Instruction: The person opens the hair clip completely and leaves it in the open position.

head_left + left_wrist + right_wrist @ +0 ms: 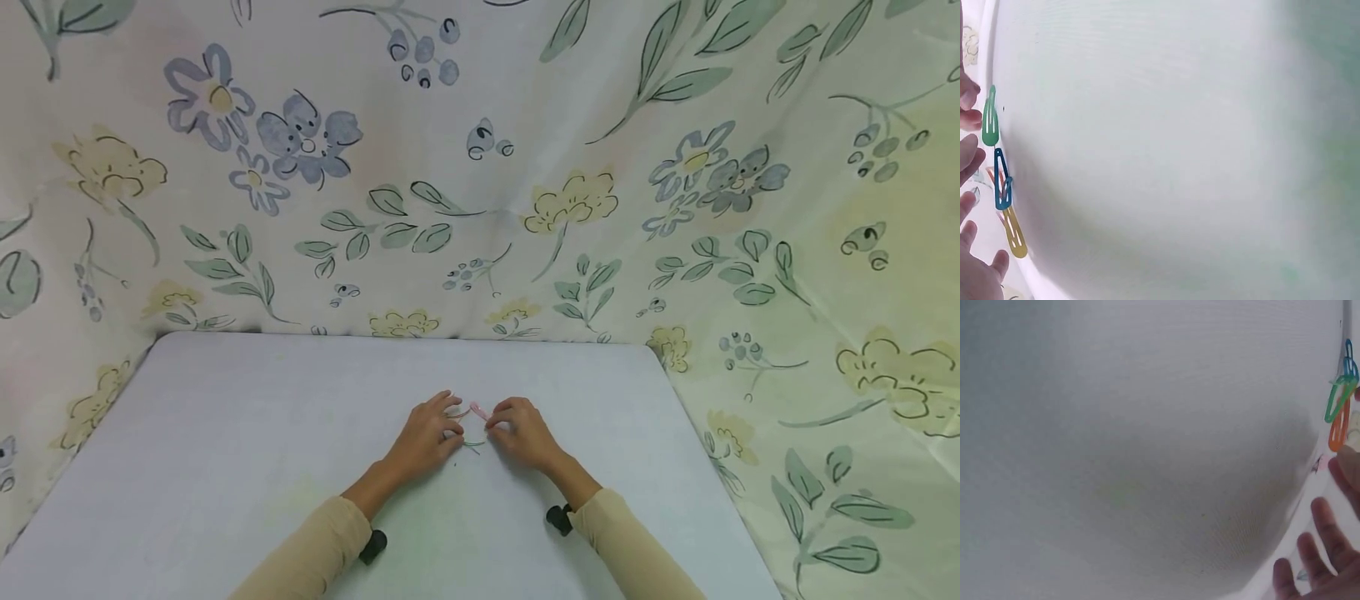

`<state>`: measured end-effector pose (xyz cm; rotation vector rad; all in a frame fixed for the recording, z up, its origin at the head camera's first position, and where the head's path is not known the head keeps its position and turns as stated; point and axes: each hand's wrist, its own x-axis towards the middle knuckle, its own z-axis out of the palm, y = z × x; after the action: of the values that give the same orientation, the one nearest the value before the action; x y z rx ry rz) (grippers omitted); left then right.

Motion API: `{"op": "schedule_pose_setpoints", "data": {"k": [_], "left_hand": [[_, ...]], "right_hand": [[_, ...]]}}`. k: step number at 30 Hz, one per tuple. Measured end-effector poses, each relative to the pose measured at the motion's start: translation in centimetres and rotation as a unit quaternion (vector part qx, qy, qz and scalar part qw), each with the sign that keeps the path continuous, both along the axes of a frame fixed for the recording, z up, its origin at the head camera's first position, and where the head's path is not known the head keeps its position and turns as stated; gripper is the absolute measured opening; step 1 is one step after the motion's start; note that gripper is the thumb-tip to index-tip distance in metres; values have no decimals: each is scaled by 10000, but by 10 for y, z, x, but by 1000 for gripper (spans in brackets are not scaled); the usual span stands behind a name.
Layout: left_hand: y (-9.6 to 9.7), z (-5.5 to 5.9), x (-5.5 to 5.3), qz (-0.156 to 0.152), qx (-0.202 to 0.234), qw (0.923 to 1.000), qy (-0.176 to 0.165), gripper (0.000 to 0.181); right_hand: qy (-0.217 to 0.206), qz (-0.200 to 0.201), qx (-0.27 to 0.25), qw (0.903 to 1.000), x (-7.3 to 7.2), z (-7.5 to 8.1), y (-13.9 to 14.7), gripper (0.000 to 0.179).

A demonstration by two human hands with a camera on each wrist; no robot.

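Several snap hair clips lie close together on the white table, between my hands. My right hand point(525, 435) pinches the lower end of a pink hair clip point(478, 410) between thumb and index finger, its other fingers spread. My left hand point(429, 435) rests at the left of the clips with fingers parted, fingertips beside an orange hair clip point(1339, 428). Nearer to me, a green hair clip point(990, 122) lies by the left thumb. The left wrist view also shows a blue hair clip point(1002, 181) overlapping a yellow hair clip point(1016, 234).
The white tabletop point(247, 433) stretches wide to the left of my hands. A flower-patterned cloth point(450, 167) hangs behind its far edge and along the sides. Dark wrist cameras point(372, 546) sit under both sleeves.
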<state>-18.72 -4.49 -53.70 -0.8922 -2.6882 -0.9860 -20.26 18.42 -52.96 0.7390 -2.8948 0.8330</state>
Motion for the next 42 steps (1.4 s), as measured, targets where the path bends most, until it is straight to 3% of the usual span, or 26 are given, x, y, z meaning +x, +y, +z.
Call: {"op": "schedule_pose_setpoints", "data": {"k": [7,13,20,27,34,42], "left_hand": [[11,3,-9,336,129,9993,57,18],[24,7,-19,598,303,9977,-77,20],[38,6,-31,1079,107,9940,-155,18],[43,-1,-33,1537,-451,9870,-155,22],[42,-3,-34,1764,-419,9833,-165,21],[46,0,-35,1940,-388,9791,-461,15]], "right_hand": [[-152,-728,-108,9972,-4,-1,-6,19],[-12,-1109,44,9938,-7,-3,-13,17],[7,-1272,63,9919,-8,-2,-16,11],[-97,-1463,57,9892,-9,-2,-17,8],[-136,-1528,-18,9882,-10,0,-18,5],[-253,-1597,18,9868,-11,4,-22,5]]}}
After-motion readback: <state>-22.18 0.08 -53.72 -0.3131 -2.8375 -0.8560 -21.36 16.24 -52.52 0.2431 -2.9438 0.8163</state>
